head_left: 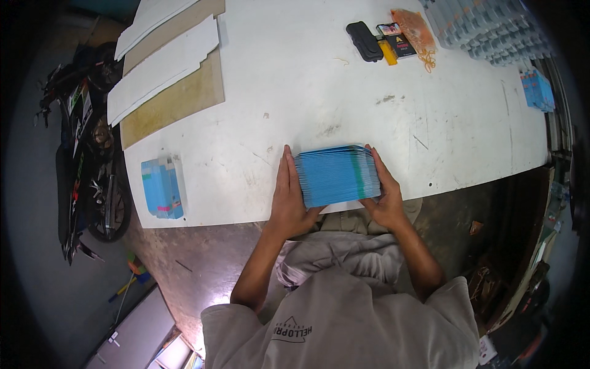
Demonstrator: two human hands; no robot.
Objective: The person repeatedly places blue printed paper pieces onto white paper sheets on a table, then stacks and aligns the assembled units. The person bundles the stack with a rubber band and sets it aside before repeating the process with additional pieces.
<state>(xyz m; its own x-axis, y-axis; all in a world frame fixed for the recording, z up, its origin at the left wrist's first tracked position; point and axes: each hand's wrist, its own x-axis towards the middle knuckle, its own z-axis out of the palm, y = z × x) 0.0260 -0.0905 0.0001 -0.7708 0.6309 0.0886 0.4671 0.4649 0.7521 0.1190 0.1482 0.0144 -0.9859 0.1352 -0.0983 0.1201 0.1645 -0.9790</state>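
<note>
A thick stack of flat blue cards or folded card boxes (pixel 335 176) stands at the near edge of the white table (pixel 258 123), its many thin edges facing me and a green band running down its right part. My left hand (pixel 289 200) presses flat along the stack's left side, fingers pointing away from me. Against the right side lies my right hand (pixel 386 194), its thumb at the near lower corner. Between both palms the stack is held. What exactly the pieces are, I cannot tell.
A smaller blue bundle (pixel 162 189) sits at the table's left corner, and another blue bundle (pixel 536 90) at the right edge. Cardboard sheets (pixel 166 80) lie back left. A black case (pixel 364 42), a yellow lighter (pixel 388 53) and an orange bag of rubber bands (pixel 414 32) lie at the back. Grey plastic trays (pixel 491 31) fill the far right.
</note>
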